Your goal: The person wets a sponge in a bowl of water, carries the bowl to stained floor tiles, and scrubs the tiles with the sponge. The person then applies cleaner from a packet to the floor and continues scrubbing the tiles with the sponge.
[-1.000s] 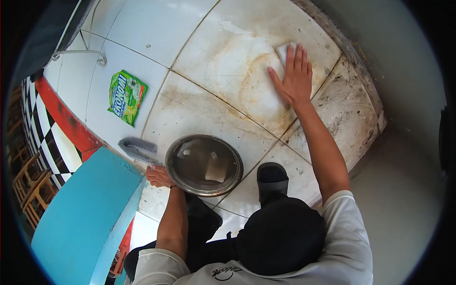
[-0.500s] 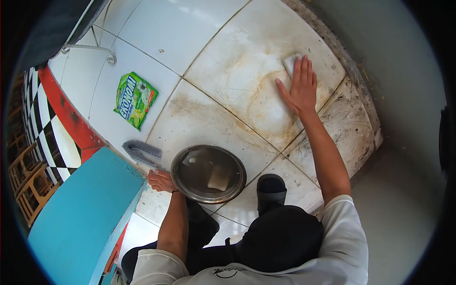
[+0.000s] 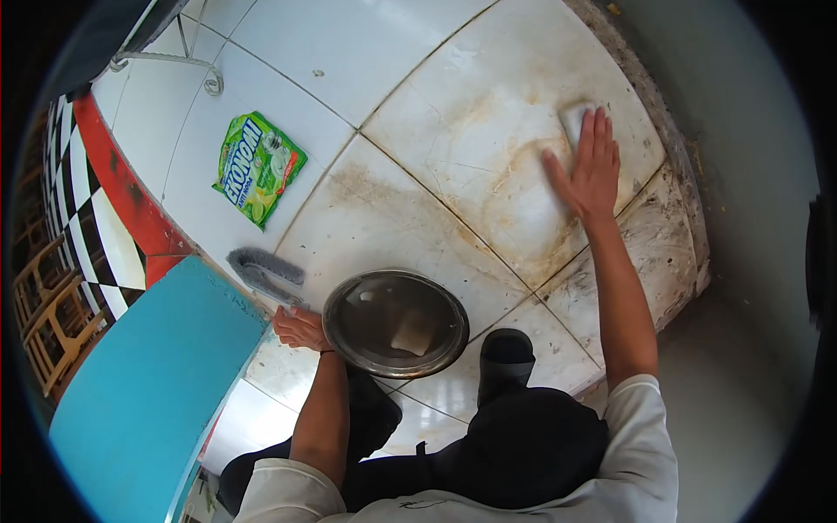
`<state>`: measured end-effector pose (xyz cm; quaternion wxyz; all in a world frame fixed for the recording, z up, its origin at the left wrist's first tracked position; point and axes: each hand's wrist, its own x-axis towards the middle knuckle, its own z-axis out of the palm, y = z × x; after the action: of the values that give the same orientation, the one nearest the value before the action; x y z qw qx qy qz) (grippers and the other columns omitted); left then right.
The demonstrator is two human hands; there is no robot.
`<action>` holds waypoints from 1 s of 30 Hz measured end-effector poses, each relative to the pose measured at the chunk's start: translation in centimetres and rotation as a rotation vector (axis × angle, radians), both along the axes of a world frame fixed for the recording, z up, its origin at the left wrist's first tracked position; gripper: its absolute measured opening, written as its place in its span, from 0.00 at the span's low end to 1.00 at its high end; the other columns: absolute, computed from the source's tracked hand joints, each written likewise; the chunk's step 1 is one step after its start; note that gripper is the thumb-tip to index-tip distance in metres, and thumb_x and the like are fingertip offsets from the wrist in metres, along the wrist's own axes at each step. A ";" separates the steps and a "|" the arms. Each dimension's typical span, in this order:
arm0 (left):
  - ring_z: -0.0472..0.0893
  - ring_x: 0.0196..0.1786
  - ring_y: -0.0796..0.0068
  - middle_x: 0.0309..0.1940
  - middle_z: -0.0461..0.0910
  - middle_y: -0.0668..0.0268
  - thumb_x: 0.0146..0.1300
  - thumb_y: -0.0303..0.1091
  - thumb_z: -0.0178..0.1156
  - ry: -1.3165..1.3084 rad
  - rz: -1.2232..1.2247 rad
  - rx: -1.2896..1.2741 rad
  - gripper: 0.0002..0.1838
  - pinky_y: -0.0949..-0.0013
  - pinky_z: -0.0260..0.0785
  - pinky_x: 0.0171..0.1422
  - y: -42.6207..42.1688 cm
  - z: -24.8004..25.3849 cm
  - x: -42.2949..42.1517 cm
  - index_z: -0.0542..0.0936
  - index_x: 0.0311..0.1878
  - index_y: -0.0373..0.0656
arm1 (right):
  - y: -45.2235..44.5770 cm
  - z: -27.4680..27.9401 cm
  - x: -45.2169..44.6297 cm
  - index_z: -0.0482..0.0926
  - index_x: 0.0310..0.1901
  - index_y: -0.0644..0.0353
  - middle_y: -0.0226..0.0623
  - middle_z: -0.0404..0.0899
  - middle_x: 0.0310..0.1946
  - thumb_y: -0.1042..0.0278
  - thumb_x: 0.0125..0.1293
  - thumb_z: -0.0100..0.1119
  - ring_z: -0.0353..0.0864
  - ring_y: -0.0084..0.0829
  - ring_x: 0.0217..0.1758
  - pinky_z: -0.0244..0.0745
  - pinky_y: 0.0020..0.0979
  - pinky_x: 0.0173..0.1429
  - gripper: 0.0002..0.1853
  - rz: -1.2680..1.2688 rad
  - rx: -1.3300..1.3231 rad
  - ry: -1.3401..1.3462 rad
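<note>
My right hand [image 3: 593,170] lies stretched over a small whitish pad [image 3: 573,119], pressing it against a stained white floor tile [image 3: 488,96]. The pad's edge shows beyond my fingertips; its exact kind is unclear. My left hand [image 3: 299,329] rests low beside a round metal basin [image 3: 331,301], fingers apart. Near those fingers lies a grey-bristled brush [image 3: 261,268], its handle end running up to the hand; I cannot tell whether they touch. Dark water fills the basin, with a pale rectangular piece [image 3: 412,334] in it.
A green dish-soap packet [image 3: 260,170] lies flat on the tiles. A turquoise ledge [image 3: 157,366] stands at left, a grey wall [image 3: 750,174] at right. Black-sandalled feet [image 3: 506,353] are close to the basin. A white curled metal leg [image 3: 212,83] stands upper left.
My right hand has shifted slightly right across the tile with the pad beneath it. The view has moved a little; my left hand stays beside the basin and brush.
</note>
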<state>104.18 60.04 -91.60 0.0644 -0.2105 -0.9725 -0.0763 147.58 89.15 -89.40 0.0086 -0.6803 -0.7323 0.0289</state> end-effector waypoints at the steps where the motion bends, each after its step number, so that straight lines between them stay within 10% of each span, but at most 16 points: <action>1: 0.64 0.62 0.50 0.61 0.65 0.55 0.72 0.67 0.34 0.004 0.001 -0.006 0.36 0.44 0.54 0.64 -0.3 0.0 0.0 0.71 0.63 0.44 | 3.2 -0.8 -0.7 0.48 0.78 0.58 0.51 0.47 0.79 0.28 0.67 0.47 0.45 0.49 0.83 0.46 0.52 0.80 0.50 -0.031 0.069 0.031; 6: 0.63 0.62 0.50 0.61 0.65 0.55 0.72 0.67 0.34 -0.012 0.002 -0.015 0.37 0.43 0.53 0.65 -0.2 0.0 -0.2 0.71 0.64 0.43 | 7.0 -0.1 -13.4 0.52 0.77 0.58 0.43 0.48 0.80 0.26 0.69 0.37 0.45 0.41 0.83 0.41 0.45 0.83 0.48 0.314 0.054 0.108; 9: 0.63 0.63 0.50 0.61 0.65 0.54 0.73 0.66 0.34 0.018 -0.044 -0.003 0.38 0.43 0.53 0.65 -0.7 -0.6 -0.6 0.71 0.63 0.41 | -1.9 2.6 -14.6 0.54 0.77 0.56 0.39 0.50 0.80 0.29 0.67 0.48 0.47 0.40 0.82 0.42 0.45 0.83 0.47 0.534 -0.186 0.358; 15: 0.63 0.63 0.51 0.61 0.65 0.53 0.73 0.64 0.37 -0.010 -0.008 0.007 0.36 0.44 0.53 0.66 -0.3 -0.2 -0.2 0.71 0.63 0.41 | -0.6 0.8 -0.5 0.51 0.78 0.55 0.46 0.47 0.80 0.29 0.65 0.51 0.47 0.47 0.82 0.47 0.54 0.80 0.50 0.129 -0.058 0.005; 19: 0.64 0.62 0.50 0.60 0.66 0.52 0.73 0.61 0.38 0.010 -0.004 0.015 0.33 0.44 0.54 0.65 -0.4 0.2 0.0 0.73 0.61 0.40 | 10.5 -1.6 -4.6 0.51 0.78 0.58 0.45 0.46 0.80 0.22 0.66 0.37 0.42 0.43 0.84 0.40 0.47 0.83 0.52 -0.177 0.091 0.091; 25: 0.65 0.60 0.49 0.58 0.67 0.52 0.74 0.61 0.38 0.048 -0.070 0.028 0.32 0.44 0.55 0.65 -0.5 -0.2 -0.5 0.74 0.58 0.41 | -1.7 2.1 -12.0 0.53 0.78 0.51 0.34 0.49 0.80 0.26 0.67 0.45 0.45 0.36 0.83 0.41 0.45 0.83 0.47 0.453 -0.188 0.326; 30: 0.66 0.59 0.49 0.57 0.68 0.52 0.73 0.62 0.37 0.037 -0.030 0.052 0.32 0.44 0.55 0.65 -0.2 -0.4 -0.2 0.74 0.58 0.42 | -0.7 0.4 0.2 0.51 0.79 0.51 0.39 0.47 0.81 0.26 0.68 0.43 0.45 0.42 0.83 0.47 0.53 0.80 0.48 0.148 -0.081 -0.056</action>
<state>103.97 59.83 -92.01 0.0868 -0.2245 -0.9656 -0.0987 147.79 88.45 -89.01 -0.0414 -0.6247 -0.7787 0.0399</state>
